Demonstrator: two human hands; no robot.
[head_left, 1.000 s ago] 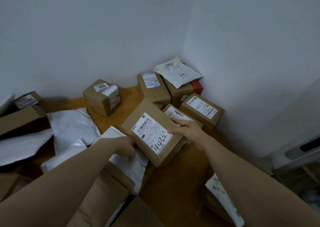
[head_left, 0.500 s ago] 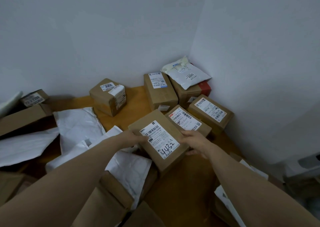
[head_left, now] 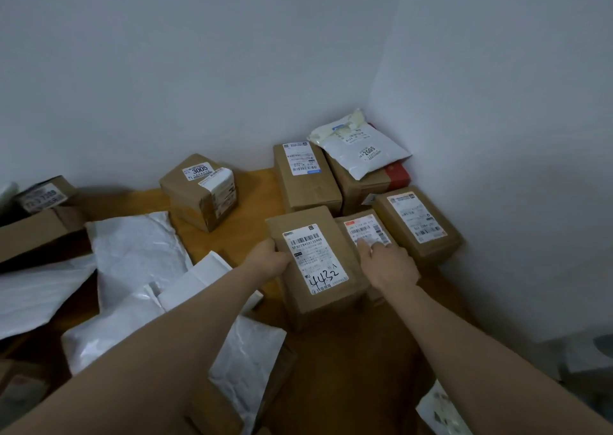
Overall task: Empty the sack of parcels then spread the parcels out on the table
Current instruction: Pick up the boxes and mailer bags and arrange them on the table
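Note:
A brown cardboard parcel marked 4432 (head_left: 311, 262) sits on the wooden table (head_left: 331, 368), squared up against other boxes. My left hand (head_left: 268, 262) grips its left edge. My right hand (head_left: 384, 265) holds its right side, with fingers reaching over the red-labelled box (head_left: 365, 232) beside it. Around them lie the 3005 box (head_left: 199, 192), a tall box (head_left: 305, 179), a box by the right wall (head_left: 418, 222) and a white mailer marked 2009 (head_left: 361, 149) on top of a corner box. No sack is in view.
White padded mailers (head_left: 139, 252) and flat brown envelopes crowd the left and near side. More boxes (head_left: 43, 199) sit at the far left. Walls close the back and the right. Another mailer (head_left: 441, 408) lies at the lower right edge.
Both hands carried the 4432 parcel away from me and turned it straighter, setting it beside the red-labelled box. The view shifted left.

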